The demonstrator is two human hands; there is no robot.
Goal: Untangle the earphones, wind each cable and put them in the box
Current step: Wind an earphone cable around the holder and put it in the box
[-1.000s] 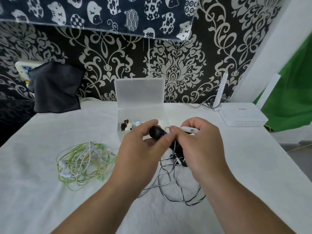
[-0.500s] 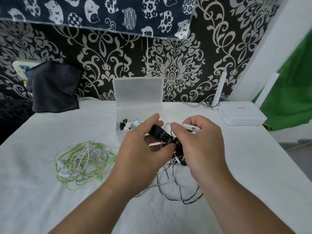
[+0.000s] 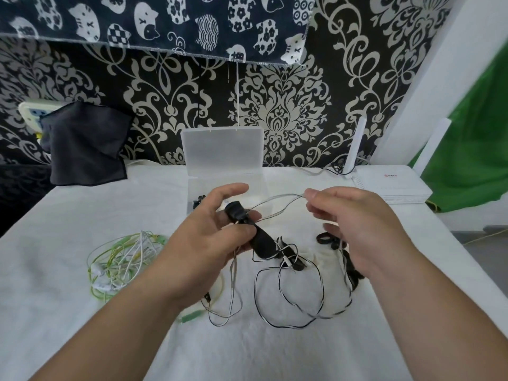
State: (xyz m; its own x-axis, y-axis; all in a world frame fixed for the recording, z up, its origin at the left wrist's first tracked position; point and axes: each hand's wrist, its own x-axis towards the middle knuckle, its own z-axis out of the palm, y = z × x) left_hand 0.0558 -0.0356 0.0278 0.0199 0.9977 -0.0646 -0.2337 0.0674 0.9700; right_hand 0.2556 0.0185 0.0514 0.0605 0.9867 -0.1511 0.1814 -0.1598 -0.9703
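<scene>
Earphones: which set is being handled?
The black set: left hand grips it, right hand pinches its cable. The green set lies untouched at left.

Two hands (image 3: pixel 203 243) (image 3: pixel 365 232), two earphone tangles (image 3: pixel 121 268) (image 3: pixel 288 287), one box (image 3: pixel 222 152).

Home room, damask wallpaper (image 3: pixel 280 116), router (image 3: pixel 395 185), cloth-covered table (image 3: pixel 82 215)

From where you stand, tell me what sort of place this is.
Most likely a room in a home, not a workshop: ornate black-and-cream wallpaper, a cat-print cloth hanging above, and a white router on the cloth-covered table set against the wall.
</scene>
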